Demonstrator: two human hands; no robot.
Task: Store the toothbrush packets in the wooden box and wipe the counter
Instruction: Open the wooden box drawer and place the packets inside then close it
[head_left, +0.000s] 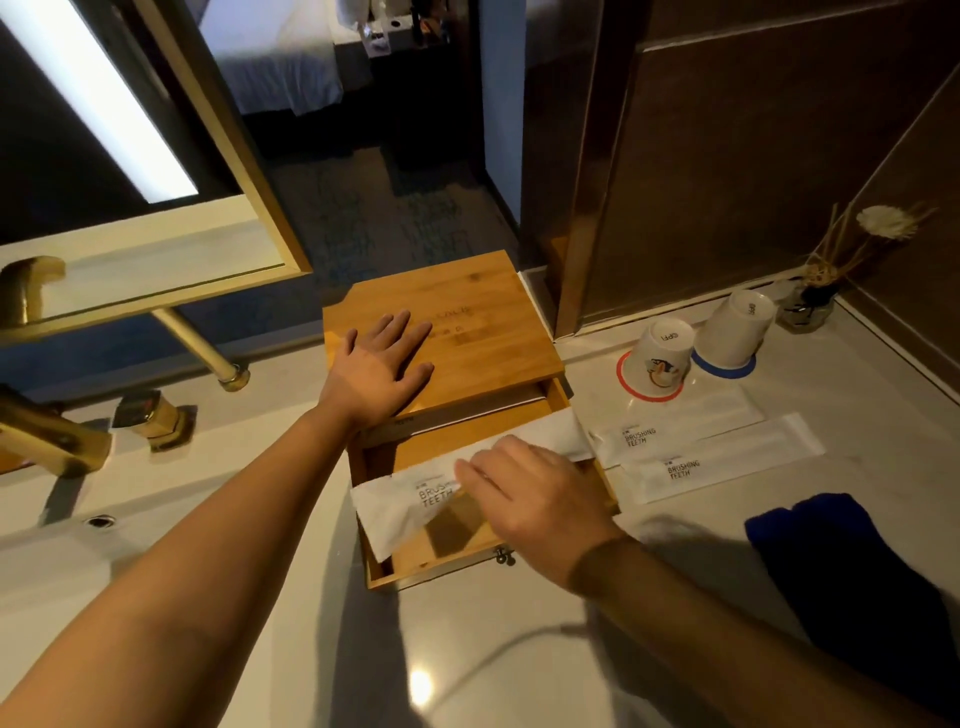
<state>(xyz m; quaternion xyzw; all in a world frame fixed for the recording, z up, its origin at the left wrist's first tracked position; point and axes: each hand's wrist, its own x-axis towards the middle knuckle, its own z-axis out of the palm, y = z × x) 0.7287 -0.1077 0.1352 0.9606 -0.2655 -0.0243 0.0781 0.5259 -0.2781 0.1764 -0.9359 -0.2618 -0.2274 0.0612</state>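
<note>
- My left hand (382, 364): open, palm flat on the lid of the wooden box (467, 332), holding nothing; I judge it steadies the box while the drawer stands pulled out.
- My right hand (530, 499): fingers closed lightly on one toothbrush packet (410, 501), lying aslant over the open drawer (415, 564), ends over the walls.
- Two more packets (717, 460): on the counter (519, 649), just right of the box.
- Blue cloth (841, 561): near my right forearm, ready for wiping.
</note>
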